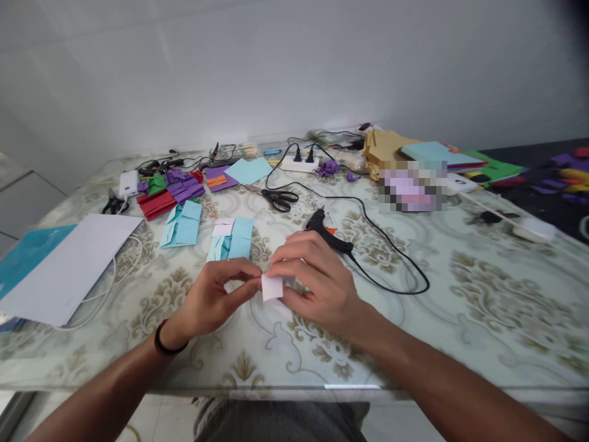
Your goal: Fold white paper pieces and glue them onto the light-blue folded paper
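Between my two hands is a small piece of white paper, bent over at one edge. My left hand pinches its left side with thumb and forefinger. The fingers of my right hand curve over the paper's right side, thumb below. Just beyond my left hand lie light blue folded papers, with a white piece on top, and another light blue folded stack. A black glue gun with an orange trigger rests past my right hand. Black-handled scissors lie farther back.
Purple paper strips and red paper strips are piled back left. A white power strip stands near the wall, its black cord looping right. White sheets lie at left over a blue folder. Coloured papers are stacked back right.
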Demonstrator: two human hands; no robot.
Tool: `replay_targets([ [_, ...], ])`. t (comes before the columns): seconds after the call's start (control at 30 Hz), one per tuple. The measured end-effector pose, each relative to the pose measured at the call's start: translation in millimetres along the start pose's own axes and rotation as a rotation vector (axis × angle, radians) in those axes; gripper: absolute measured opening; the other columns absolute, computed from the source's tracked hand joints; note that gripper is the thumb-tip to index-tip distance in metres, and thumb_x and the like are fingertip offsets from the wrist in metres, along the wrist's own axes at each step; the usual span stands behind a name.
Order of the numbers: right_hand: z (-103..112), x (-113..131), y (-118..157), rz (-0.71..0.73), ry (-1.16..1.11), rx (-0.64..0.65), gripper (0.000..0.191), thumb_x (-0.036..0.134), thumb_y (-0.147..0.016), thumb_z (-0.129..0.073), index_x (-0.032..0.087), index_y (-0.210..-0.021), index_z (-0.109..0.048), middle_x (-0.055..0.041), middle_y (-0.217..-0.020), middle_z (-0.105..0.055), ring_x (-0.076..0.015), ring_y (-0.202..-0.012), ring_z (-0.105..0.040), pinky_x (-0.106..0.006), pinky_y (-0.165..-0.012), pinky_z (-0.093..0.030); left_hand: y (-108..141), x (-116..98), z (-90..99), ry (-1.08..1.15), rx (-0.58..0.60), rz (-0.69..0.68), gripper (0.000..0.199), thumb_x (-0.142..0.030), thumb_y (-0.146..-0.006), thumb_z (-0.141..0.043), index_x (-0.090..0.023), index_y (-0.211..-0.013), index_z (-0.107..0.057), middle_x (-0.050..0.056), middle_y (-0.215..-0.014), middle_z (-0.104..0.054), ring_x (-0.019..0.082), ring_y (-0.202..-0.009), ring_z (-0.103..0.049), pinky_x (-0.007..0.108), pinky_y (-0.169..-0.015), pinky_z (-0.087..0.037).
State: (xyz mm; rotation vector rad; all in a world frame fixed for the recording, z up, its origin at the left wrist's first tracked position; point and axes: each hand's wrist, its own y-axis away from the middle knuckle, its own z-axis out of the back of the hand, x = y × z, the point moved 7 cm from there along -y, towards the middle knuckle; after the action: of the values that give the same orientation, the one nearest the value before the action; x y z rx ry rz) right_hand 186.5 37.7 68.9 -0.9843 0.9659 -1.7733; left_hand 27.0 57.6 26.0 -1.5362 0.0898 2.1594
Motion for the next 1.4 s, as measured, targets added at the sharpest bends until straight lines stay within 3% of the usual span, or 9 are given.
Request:
replay_targets([
  [0.33, -2.2, -0.8, 1.3, -0.037, -0.002, 0.033, 0.025, 0.005, -0.083, -0.064, 0.026, -0.097, -0.064, -0.0055, -0.092, -0.074, -0.0249, -0.086, -0.066, -0.045, -0.079, -0.056, 3.5, 0.2, 1.8, 0.038, 0.020, 0.011, 0.016, -0.030, -0.098, -0.068, -0.017, -0.089, -0.073, 0.004, -0.083, -0.072, 0.016, -0.078, -0.063, 0.028, -0.075, -0.050],
  [0.57, -10.6, -15.6, 3.9, -0.199, -0.174, 0.167, 0.024, 0.006, -0.083, -0.067, 0.023, -0.100, -0.063, -0.0036, -0.091, -0.073, -0.0232, -0.088, -0.066, -0.047, -0.093, -0.051, 2.0, -12.2, -1.0, -0.082, 0.018, -0.142, 0.006, -0.019, -0.098, -0.066, -0.019, -0.095, -0.071, 0.003, -0.088, -0.071, 0.015, -0.083, -0.065, 0.028, -0.079, -0.050],
  [0.7, -11.1, -21.3, 3.2, -0.316, -0.249, 0.206, 0.016, 0.011, -0.086, -0.071, 0.023, -0.096, -0.068, -0.0029, -0.089, -0.073, -0.0219, -0.088, -0.061, -0.042, -0.087, -0.050, 1.9, -15.6, -0.9, -0.081, 0.000, -0.214, 0.006, -0.016, -0.097, -0.066, -0.019, -0.093, -0.067, 0.004, -0.094, -0.070, 0.015, -0.089, -0.064, 0.029, -0.083, -0.051],
  [0.87, -17.0, -32.2, 8.1, -0.535, -0.376, 0.285, 0.008, 0.014, -0.088, -0.072, 0.021, -0.083, -0.071, -0.0016, -0.079, -0.069, -0.0193, -0.082, -0.060, -0.035, -0.078, -0.047, 2.5, -7.2, -1.8, -0.025, 0.005, -0.083, 0.010, -0.025, -0.101, -0.061, -0.019, -0.094, -0.065, 0.004, -0.091, -0.070, 0.014, -0.082, -0.066, 0.026, -0.077, -0.054],
  [1.07, -22.5, -43.0, 19.8, -0.785, -0.577, 0.204, 0.004, 0.018, -0.084, -0.071, 0.020, -0.081, -0.071, -0.0001, -0.078, -0.069, -0.0165, -0.074, -0.062, -0.029, -0.069, -0.047, 4.0, 5.1, -8.0, 0.011, 0.064, 0.117, 0.021, -0.037, -0.100, -0.064, -0.019, -0.105, -0.071, 0.003, -0.086, -0.073, 0.014, -0.076, -0.064, 0.024, -0.067, -0.050],
  [1.13, -24.4, -44.9, 22.7, -0.819, -0.579, 0.197, 0.004, 0.017, -0.084, -0.070, 0.020, -0.084, -0.072, -0.0002, -0.079, -0.071, -0.0168, -0.075, -0.063, -0.029, -0.070, -0.048, 3.5, 9.7, -7.1, -0.021, 0.052, 0.148, 0.025, -0.041, -0.100, -0.064, -0.018, -0.099, -0.073, 0.001, -0.079, -0.069, 0.013, -0.069, -0.058, 0.023, -0.061, -0.045],
  [1.27, -24.2, -49.8, 24.5, -0.837, -0.535, 0.185, 0.026, 0.012, -0.085, -0.064, 0.024, -0.105, -0.077, -0.0009, -0.092, -0.075, -0.0182, -0.086, -0.068, -0.030, -0.076, -0.050, 1.4, 16.9, -1.1, 0.004, 0.014, 0.192, 0.028, -0.043, -0.098, -0.066, -0.017, -0.090, -0.072, -0.002, -0.071, -0.061, 0.010, -0.063, -0.049, 0.022, -0.056, -0.037],
  [1.4, -24.9, -49.1, 21.3, -0.809, -0.603, 0.221, 0.026, 0.011, -0.086, -0.059, 0.023, -0.101, -0.078, -0.0027, -0.100, -0.078, -0.0181, -0.089, -0.070, -0.029, -0.077, -0.051, -0.4, 18.8, 5.9, 0.088, -0.019, 0.198, 0.022, -0.039, -0.096, -0.070, -0.018, -0.100, -0.074, 0.000, -0.080, -0.067, 0.012, -0.070, -0.055, 0.022, -0.063, -0.042],
])
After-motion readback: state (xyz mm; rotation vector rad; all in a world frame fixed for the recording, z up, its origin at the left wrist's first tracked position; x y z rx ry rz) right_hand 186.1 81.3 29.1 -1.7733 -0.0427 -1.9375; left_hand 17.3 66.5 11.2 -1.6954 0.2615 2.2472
